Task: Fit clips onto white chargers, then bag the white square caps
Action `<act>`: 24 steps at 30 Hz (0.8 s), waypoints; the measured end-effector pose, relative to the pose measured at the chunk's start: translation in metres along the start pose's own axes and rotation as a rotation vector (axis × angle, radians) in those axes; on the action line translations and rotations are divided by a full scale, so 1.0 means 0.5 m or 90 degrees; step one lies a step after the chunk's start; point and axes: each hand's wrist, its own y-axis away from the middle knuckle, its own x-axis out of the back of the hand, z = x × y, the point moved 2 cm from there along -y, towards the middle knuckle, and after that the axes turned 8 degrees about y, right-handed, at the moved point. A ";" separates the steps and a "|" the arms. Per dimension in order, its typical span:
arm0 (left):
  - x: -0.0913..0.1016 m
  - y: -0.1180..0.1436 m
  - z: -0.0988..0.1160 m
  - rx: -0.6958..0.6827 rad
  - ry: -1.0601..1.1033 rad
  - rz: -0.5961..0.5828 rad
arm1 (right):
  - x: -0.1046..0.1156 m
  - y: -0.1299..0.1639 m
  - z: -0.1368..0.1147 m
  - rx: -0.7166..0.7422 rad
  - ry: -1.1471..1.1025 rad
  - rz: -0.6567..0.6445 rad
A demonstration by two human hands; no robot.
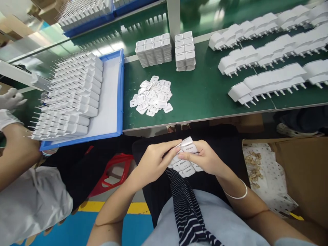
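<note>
Both of my hands meet over my lap, below the table's front edge. My left hand [153,160] and my right hand [205,159] together pinch a small white charger part [188,146] with grey print on it. Several more of the same white parts [186,169] lie on my dark lap just under my fingers. A loose pile of flat white covers [151,96] rests on the green table [205,95] ahead of my hands.
A blue tray [112,99] at left holds rows of white plug chargers. Two neat stacks of white parts [153,49] stand at the back. Long rows of chargers [269,83] fill the right. A co-worker's gloved hand [10,99] is at far left. A cardboard box [302,171] sits at lower right.
</note>
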 end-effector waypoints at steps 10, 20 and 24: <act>0.011 -0.028 -0.001 0.050 0.014 0.073 | 0.004 0.009 0.009 0.005 -0.042 0.002; 0.196 -0.185 -0.067 -0.052 -0.536 0.469 | 0.034 0.024 0.035 -0.081 -0.144 0.062; 0.201 -0.264 -0.119 -0.046 -0.559 0.355 | 0.036 0.016 0.040 -0.068 -0.153 0.111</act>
